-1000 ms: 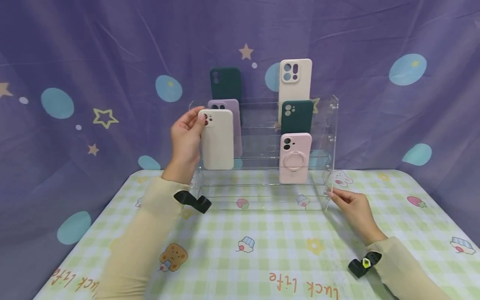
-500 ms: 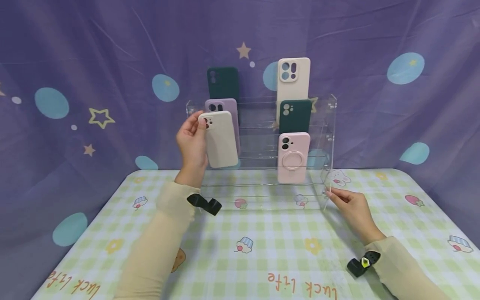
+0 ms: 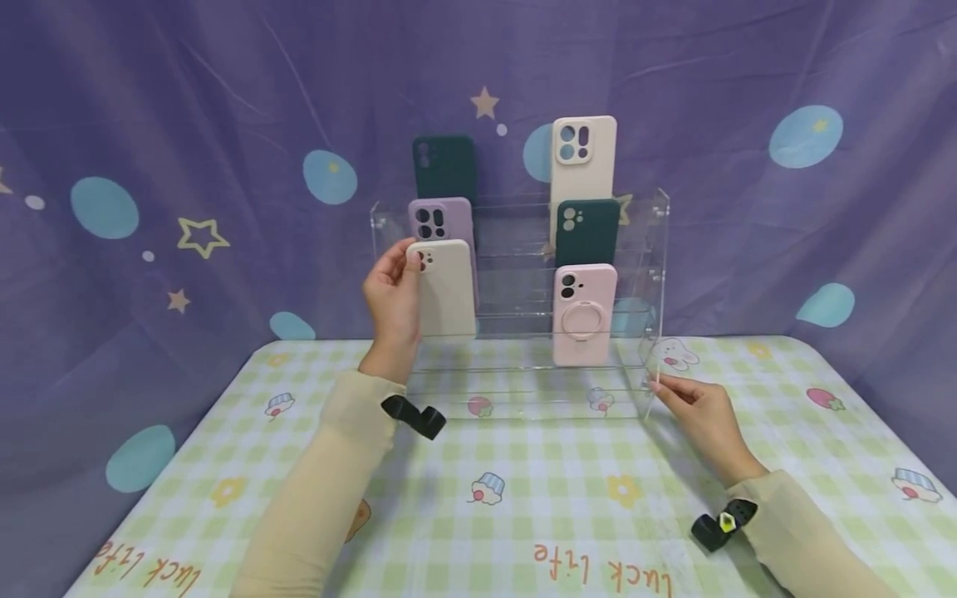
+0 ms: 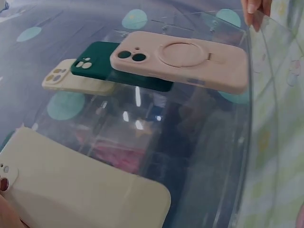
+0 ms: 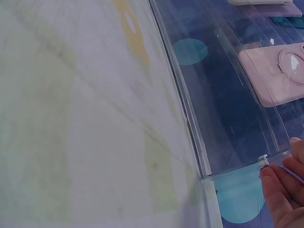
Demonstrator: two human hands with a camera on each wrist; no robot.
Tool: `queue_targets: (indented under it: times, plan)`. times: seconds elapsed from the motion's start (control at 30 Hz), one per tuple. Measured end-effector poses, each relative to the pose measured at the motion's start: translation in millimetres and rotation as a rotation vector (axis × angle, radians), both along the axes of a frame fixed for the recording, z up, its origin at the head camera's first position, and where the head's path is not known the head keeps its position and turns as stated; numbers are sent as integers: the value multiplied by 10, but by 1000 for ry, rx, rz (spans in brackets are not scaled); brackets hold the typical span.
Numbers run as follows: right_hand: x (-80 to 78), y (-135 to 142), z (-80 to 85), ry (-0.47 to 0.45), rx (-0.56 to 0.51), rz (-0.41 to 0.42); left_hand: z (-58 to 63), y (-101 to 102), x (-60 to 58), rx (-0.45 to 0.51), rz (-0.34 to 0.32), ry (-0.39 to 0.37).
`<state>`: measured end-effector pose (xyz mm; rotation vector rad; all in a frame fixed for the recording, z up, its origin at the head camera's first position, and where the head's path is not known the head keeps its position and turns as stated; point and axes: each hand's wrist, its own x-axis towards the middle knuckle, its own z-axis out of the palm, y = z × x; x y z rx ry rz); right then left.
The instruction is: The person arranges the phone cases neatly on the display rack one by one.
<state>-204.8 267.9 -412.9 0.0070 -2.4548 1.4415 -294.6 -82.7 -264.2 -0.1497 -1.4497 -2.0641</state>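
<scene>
My left hand (image 3: 395, 292) pinches the upper left edge of a cream phone case (image 3: 449, 291), thumb by its camera holes. The case stands nearly upright at the left of a clear acrylic tiered rack (image 3: 516, 286), in front of a lilac phone case (image 3: 441, 218). In the left wrist view the cream case (image 4: 85, 183) fills the lower left, its lower end over the rack's clear tiers. At the rack's lower right, my right hand (image 3: 703, 423) grips the edge of the side panel between thumb and fingers, close to a small metal fastener (image 5: 263, 161).
A dark green phone case (image 3: 444, 170) stands at the back left. On the right stand a white one (image 3: 596, 170), a green one (image 3: 588, 232) and a pink one with a ring (image 3: 586, 320). A checked cloth (image 3: 553, 482) covers the table before a purple curtain (image 3: 224, 100).
My left hand has carried the cream case slightly right and down, uncovering more of the lilac case's camera holes. The case tilted midway and is straighter now. My right hand keeps its hold.
</scene>
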Motion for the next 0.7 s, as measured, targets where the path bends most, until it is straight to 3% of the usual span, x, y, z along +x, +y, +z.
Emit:
queue_targets:
  times: [0.3, 0.7]
  plan:
    - [5, 4, 8, 1, -5, 9, -109, 23, 30, -69, 113, -48]
    - [-3, 8, 2, 8, -7, 18, -236, 44, 42, -7, 126, -112]
